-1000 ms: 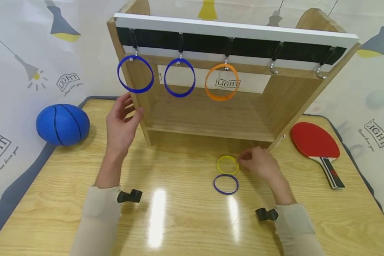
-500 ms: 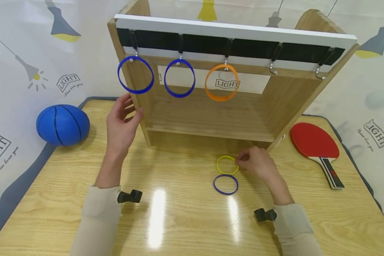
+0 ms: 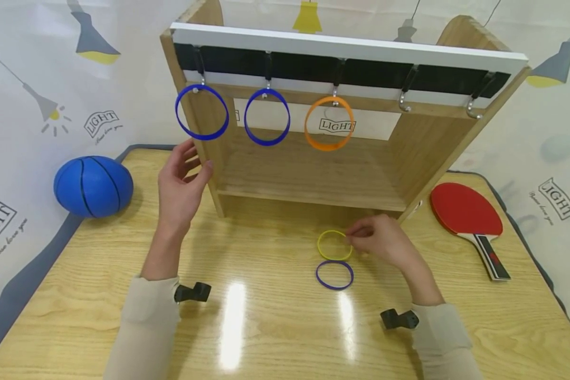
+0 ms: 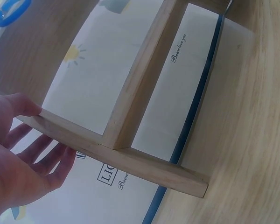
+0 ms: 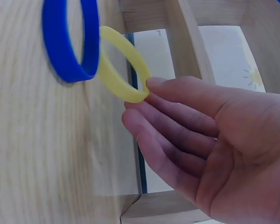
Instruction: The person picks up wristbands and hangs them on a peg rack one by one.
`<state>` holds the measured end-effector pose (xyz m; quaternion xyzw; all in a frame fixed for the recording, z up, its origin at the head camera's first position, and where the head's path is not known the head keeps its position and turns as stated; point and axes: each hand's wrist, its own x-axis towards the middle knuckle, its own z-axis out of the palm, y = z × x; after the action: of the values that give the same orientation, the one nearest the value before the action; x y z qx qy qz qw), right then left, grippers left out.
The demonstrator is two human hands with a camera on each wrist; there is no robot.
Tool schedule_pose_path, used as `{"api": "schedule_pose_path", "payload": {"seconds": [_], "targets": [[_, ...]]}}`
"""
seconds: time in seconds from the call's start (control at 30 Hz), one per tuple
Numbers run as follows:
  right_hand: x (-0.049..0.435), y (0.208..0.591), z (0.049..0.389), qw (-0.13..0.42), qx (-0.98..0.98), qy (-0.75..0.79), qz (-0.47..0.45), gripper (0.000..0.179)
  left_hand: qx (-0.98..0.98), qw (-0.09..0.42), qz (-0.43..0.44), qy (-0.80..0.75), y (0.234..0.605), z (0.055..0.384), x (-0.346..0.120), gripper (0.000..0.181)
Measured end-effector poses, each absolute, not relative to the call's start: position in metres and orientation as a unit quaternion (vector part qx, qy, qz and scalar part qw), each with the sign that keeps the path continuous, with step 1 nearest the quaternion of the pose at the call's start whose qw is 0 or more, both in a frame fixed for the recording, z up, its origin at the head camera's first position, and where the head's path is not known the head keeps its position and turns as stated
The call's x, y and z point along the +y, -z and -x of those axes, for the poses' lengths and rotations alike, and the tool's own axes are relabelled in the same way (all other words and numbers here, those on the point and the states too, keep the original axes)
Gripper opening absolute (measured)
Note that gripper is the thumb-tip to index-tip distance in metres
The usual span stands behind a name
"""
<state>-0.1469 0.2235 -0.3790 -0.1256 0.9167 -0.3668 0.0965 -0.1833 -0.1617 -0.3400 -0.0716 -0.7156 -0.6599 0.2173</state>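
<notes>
Glossy wood-grained tabletop (image 3: 280, 327); right grip (image 3: 382, 241) pinches a thin yellow ring (image 5: 113, 85), left grip (image 3: 179, 190) clasps a straight-edged wooden rack (image 3: 309, 171).

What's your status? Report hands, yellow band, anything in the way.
Left hand gripping side of wooden rack. Right hand pinching edge of yellow band. Blue band close beside it, might get in the way.

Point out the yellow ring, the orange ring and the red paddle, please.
Yellow ring (image 5: 113, 85): right wrist view, on the lower part of its band.
Orange ring (image 3: 329, 148): head view, on the bottom of its band.
Red paddle (image 3: 466, 209): head view, middle of its red face.
</notes>
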Motion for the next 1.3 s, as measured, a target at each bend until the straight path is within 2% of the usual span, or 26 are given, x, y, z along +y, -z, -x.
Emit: {"api": "schedule_pose_path", "payload": {"seconds": [0.5, 0.73, 0.83, 0.97, 1.3], "targets": [[0.222, 0.370, 0.144, 0.086, 0.898, 0.402, 0.157, 0.013, -0.718, 0.215, 0.068, 0.659, 0.339, 0.185, -0.161, 0.044], [0.221, 0.360, 0.140, 0.065, 0.900, 0.399, 0.163, 0.014, -0.719, 0.211, 0.061, 0.659, 0.322, 0.173, -0.154, 0.043], [0.220, 0.354, 0.138, 0.052, 0.898, 0.403, 0.169, 0.014, -0.719, 0.214, 0.063, 0.659, 0.327, 0.176, -0.156, 0.042], [0.220, 0.344, 0.132, 0.034, 0.878, 0.446, 0.171, 0.018, -0.713, 0.218, 0.069, 0.662, 0.341, 0.186, -0.160, 0.042], [0.222, 0.301, 0.116, -0.012, 0.778, 0.605, 0.168, 0.024, -0.715, 0.224, 0.062, 0.660, 0.342, 0.184, -0.159, 0.043]]}}
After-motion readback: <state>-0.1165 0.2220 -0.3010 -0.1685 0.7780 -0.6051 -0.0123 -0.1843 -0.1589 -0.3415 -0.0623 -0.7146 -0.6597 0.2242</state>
